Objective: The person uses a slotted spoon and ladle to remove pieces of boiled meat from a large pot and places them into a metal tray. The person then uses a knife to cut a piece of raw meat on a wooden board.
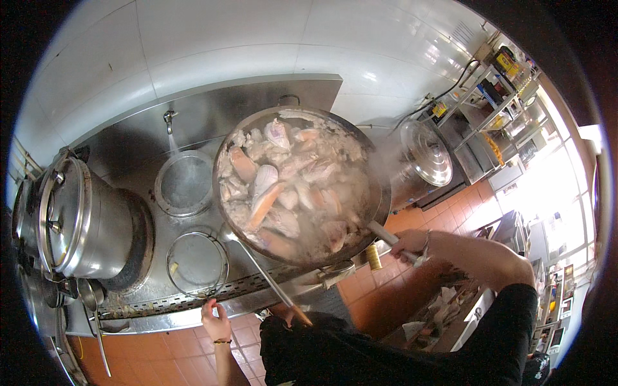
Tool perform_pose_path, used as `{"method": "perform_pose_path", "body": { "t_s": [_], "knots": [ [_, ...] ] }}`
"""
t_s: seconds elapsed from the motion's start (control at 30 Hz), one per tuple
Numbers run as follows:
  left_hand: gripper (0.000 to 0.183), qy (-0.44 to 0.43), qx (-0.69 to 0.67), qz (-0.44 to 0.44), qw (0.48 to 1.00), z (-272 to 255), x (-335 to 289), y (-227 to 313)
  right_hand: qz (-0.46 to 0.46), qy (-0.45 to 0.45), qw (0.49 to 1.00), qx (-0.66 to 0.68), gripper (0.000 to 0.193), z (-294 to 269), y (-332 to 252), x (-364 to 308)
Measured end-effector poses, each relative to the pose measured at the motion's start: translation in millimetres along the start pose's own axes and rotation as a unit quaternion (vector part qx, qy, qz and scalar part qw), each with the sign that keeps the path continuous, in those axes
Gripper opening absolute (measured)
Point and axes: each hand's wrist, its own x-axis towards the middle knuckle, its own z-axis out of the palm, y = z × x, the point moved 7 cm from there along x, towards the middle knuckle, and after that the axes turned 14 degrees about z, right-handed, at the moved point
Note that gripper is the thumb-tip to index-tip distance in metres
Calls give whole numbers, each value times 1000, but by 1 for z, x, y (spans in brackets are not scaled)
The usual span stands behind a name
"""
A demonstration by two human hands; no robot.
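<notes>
A large wok [385, 206] stands on the steel range, full of meat pieces [264, 199] in steaming, foamy liquid. My right hand [412, 244] is closed around a thick grey handle [381, 231] at the wok's near right rim; whatever the handle ends in is lost in the steam and food. Low on the left, my left hand [215, 321] is just off the front edge of the range, fingers loosely bent and apart, holding nothing. A round wire-rimmed strainer [226, 260] lies beyond it. Between that hand and the wok leans a ladle [267, 276] with a wooden handle end.
To the left stands a big lidded steel pot [106, 219], with ladles [90, 293] beside it. Water runs from a tap [169, 119] toward a round basin [187, 183]. Right of the wok is another pot with a shiny lid [428, 157]. Orange tiles [161, 370] cover the floor.
</notes>
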Motion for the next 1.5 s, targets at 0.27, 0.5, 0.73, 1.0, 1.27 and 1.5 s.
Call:
{"method": "perform_pose_path", "body": {
  "t_s": [0.27, 0.5, 0.73, 1.0, 1.27, 1.5],
  "knots": [
    [21, 16, -2, -48, 999, -25, -4, 30, -10, 51, 997, -62, 21, -3, -10, 10],
    [19, -36, -100, -19, 994, 9, 18, 155, -43, -62, 995, 64, 18, -28, 29, 39],
    [34, -362, -418, 67, 831, 136, 3, 353, -48, -151, 980, 120, 26, -58, 55, 20],
    [46, -388, -616, -366, 580, 291, -40, 468, -98, -172, 973, 116, 21, -73, 84, -4],
    [31, -311, -708, -361, 521, 347, -52, 498, -125, -178, 964, 154, 17, -61, 101, -17],
    [35, -290, -703, -346, 550, 337, -63, 496, -165, -190, 955, 156, 11, -44, 108, -27]
  ]
}}
